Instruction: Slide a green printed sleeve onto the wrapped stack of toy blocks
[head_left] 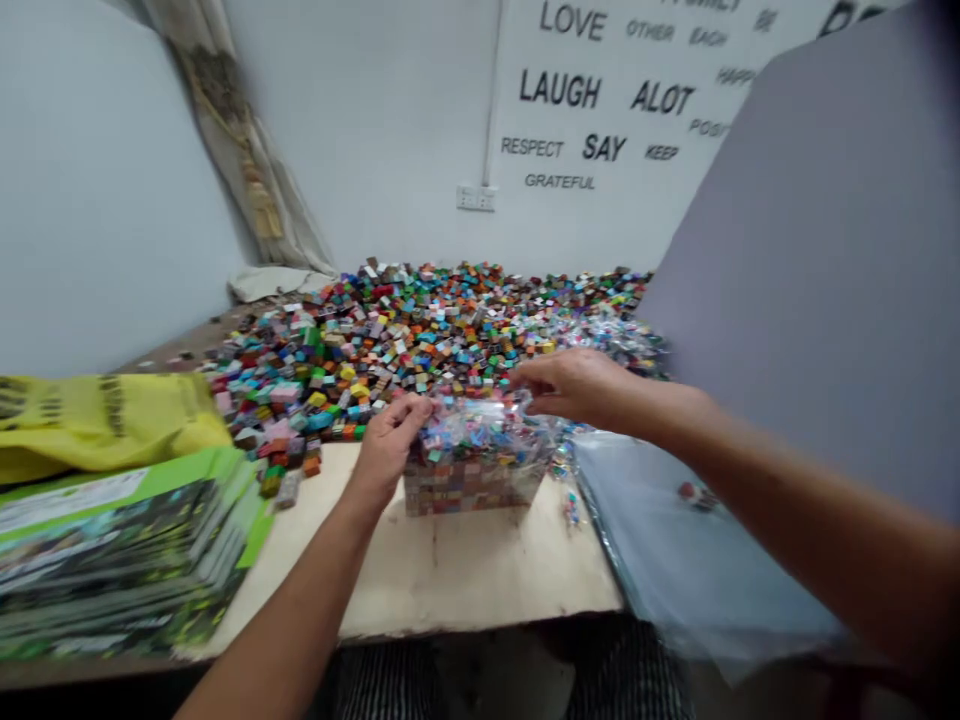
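A clear plastic bag (476,480) stands on the pale board (457,575), with rows of small coloured blocks in its lower part and a jumble of small shiny packets at its top. My left hand (394,435) pinches the bag's upper left edge, fingers closed. At the upper right edge, my right hand (570,385) has its fingers bent together on the clear plastic. One small colourful packet (571,508) lies on the board just right of the bag.
Behind is a large heap of coloured blocks (420,330). Green printed sheets (127,560) and a yellow bag (112,425) lie at the left. Clear plastic bags (690,560) cover the right side. A large pale panel (810,280) stands at the right.
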